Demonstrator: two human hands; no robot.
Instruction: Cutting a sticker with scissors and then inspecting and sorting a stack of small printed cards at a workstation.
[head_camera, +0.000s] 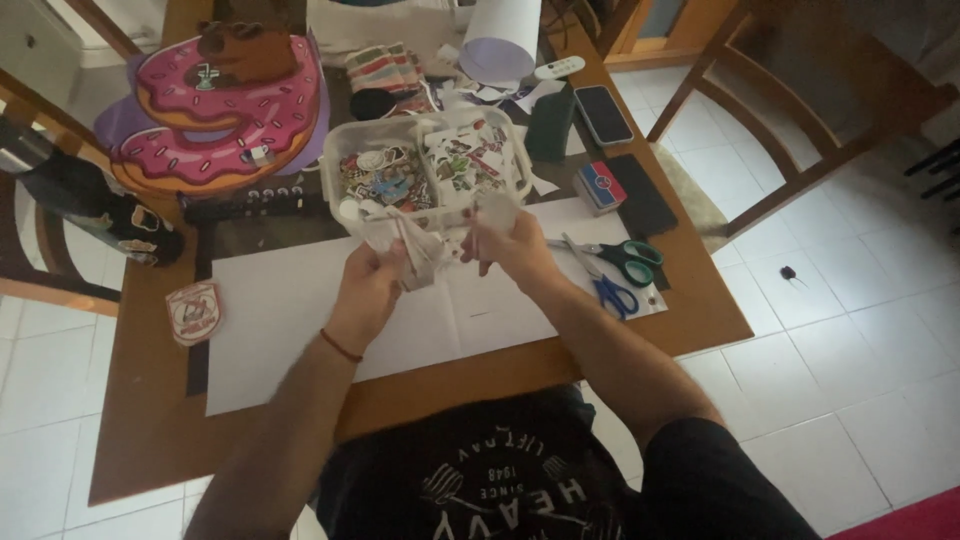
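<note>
White paper, crumpled and blurred, sits pinched between both hands: left hand (367, 285) clenched on one side of the paper piece (420, 255), right hand (505, 245) gripping the other, just above the big white sheet (300, 320) on the wooden counter (140, 400). Right behind them, a clear plastic box (425, 165) full of stickers. Scissors (615, 270) lie just right of the hands.

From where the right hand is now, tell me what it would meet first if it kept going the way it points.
The right hand points away from the body; first it would probably meet the clear plastic box of stickers, though depth is unclear.
</note>
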